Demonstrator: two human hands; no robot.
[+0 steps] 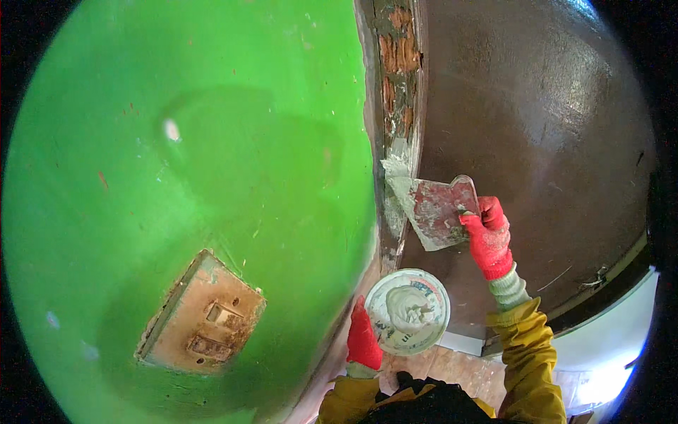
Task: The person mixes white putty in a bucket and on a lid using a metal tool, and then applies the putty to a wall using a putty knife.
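My right hand (489, 233), in a red-palmed knit glove, is closed on the edge of a translucent, putty-smeared scraper (441, 215). The scraper's wide left edge lies against a damaged vertical strip (393, 92) between the green wall and the brown panel. Fresh pale putty (397, 166) covers the strip around that edge; higher up, rough orange-brown patches are exposed. Below the scraper, my left hand (363, 336), gloved alike, grips the left side of a round white lid (395, 344). A grey-white mound of putty (408, 309) sits on the lid. The fingers beneath it are hidden.
The green wall (247, 162) on the left carries a dirty, tilted-looking switch plate (212, 321) that stands out from it. To the right is a glossy dark brown panel (522, 134). Tiled floor (459, 369) shows below, beside a white surface (600, 339).
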